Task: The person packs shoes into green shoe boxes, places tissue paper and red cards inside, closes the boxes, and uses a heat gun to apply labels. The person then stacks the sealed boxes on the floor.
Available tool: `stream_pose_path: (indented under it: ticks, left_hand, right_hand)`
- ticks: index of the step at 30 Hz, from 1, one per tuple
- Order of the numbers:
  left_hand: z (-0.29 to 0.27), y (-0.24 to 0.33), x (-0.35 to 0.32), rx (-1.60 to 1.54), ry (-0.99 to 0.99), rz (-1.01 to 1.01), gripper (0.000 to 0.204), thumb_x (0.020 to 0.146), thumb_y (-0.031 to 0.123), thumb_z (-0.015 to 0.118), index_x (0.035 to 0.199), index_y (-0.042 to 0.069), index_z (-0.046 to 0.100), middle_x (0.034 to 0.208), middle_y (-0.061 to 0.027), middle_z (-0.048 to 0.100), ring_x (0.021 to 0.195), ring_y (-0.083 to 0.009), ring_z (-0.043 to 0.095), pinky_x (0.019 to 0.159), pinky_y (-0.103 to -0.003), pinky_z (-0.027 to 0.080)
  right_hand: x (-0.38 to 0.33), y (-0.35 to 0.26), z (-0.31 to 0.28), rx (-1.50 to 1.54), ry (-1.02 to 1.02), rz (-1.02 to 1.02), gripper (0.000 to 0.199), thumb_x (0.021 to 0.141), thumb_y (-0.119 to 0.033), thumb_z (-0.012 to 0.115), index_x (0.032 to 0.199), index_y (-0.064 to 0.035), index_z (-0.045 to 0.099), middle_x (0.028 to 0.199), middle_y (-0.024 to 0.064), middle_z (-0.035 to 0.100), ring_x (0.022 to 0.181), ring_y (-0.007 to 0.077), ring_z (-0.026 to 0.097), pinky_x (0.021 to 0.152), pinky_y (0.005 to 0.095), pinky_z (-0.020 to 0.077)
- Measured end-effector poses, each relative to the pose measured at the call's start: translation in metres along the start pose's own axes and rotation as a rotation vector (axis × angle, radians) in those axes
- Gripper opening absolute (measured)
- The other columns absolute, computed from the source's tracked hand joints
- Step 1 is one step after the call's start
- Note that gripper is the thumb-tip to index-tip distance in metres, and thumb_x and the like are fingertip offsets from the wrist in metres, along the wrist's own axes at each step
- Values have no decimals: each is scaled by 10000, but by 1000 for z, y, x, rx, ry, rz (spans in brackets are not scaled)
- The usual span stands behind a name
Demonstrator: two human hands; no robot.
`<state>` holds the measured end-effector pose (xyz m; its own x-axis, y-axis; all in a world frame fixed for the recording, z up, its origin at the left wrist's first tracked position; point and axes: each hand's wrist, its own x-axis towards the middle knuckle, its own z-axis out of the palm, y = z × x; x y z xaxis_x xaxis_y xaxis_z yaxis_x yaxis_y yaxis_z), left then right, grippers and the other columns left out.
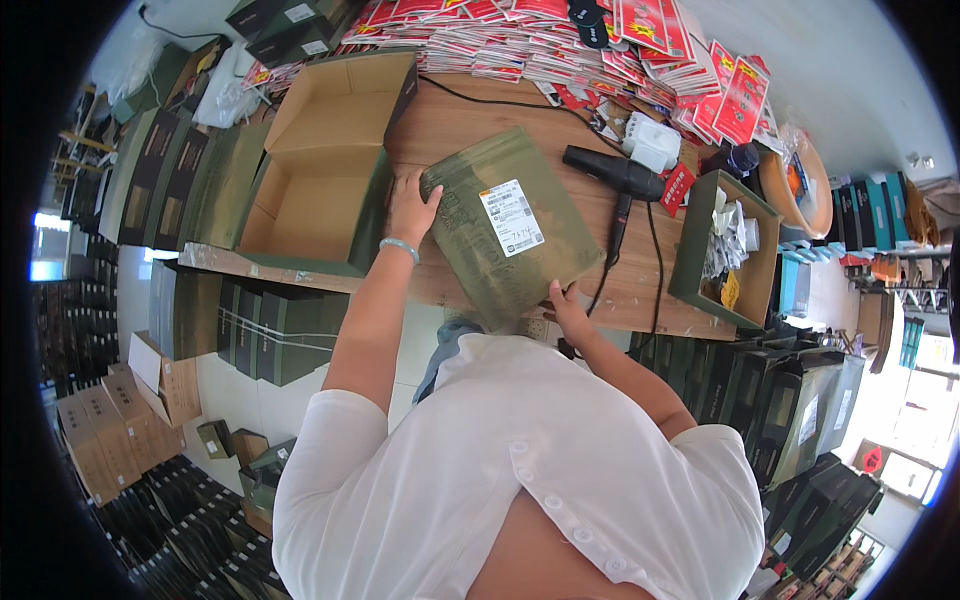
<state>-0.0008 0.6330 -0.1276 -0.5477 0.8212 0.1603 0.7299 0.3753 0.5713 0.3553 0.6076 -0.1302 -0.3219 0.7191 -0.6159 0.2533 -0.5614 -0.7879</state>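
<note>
A dark green box (470,240) in shiny clear wrap lies tilted at the table's near edge, with a white label (512,218) on its top face. My left hand (411,208) grips its left side, the thumb on the upper face. My right hand (568,314) holds the near right corner, some of its fingers hidden under the box. To the left stands an open green box (318,205) with a plain brown inside, its lid raised. Right of the wrapped box lies a black hair dryer (615,177) with its handle toward me.
Piles of red and white printed cards (480,40) cover the back of the wooden table (450,105). At its right end stand a small box of packets (690,265) and a round tan bin (815,190). Black cords cross the tabletop. Green boxes (275,330) are stacked below.
</note>
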Motion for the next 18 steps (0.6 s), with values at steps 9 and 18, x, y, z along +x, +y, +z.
stream_pose_path:
  ticks: [9,18]
  left_hand:
    - [-40,-40,-119,-611,-456,-569,502,898,500,623,958,2,638,842,-65,625,826,-179,552,811,-331,445]
    - [18,-60,-116,-934,-739,-278,580,1041,461,268,1396,29,423,1396,-109,475,1264,-202,461,1075,-341,352]
  right_hand:
    - [-4,-18,-50,415,115,90,814,971,-663,252,1506,-51,251,1512,132,336,1349,259,363,1110,373,298]
    - [-10,4,-66,313,220,160,789,928,-731,277,1441,-145,403,1390,59,489,1281,221,414,1055,446,308]
